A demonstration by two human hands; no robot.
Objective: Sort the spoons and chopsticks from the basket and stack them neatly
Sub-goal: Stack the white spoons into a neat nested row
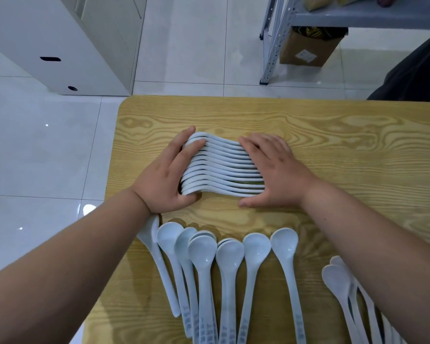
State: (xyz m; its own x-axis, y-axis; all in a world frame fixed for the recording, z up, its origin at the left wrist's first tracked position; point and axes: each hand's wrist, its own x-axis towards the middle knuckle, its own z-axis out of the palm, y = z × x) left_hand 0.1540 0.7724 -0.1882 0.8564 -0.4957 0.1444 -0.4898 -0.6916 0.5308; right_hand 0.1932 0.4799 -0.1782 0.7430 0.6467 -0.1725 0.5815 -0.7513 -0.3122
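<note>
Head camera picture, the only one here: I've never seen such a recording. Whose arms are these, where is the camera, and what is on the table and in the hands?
There is no machine here. A person works with bare hands, and the camera sits on their head, looking forward and down. On the light wooden table a nested row of white soup spoons lies on its side. The left hand grips its bowl end. The right hand presses flat, fingers straight, on the handle ends. Nearer the person, loose white long-handled spoons lie bowls up, with a smaller bunch at the right. No basket or chopsticks show.
</note>
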